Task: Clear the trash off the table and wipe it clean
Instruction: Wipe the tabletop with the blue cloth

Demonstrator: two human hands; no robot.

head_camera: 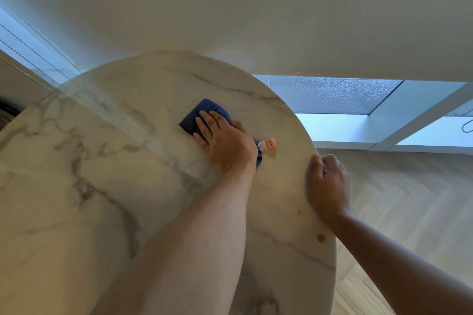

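A round white marble table fills the view. My left hand lies flat on a dark blue cloth near the table's far right part, pressing it onto the surface. A small torn white and orange wrapper lies just right of that hand, beside a pale brown smear. My right hand is curled at the table's right edge, its thumb resting on the rim; I cannot tell whether it holds anything. A brown stain sits near the right rim, closer to me.
A white wall stands right behind the table. Low windows run along the floor at the right and at the far left. Pale herringbone wood floor lies to the right of the table.
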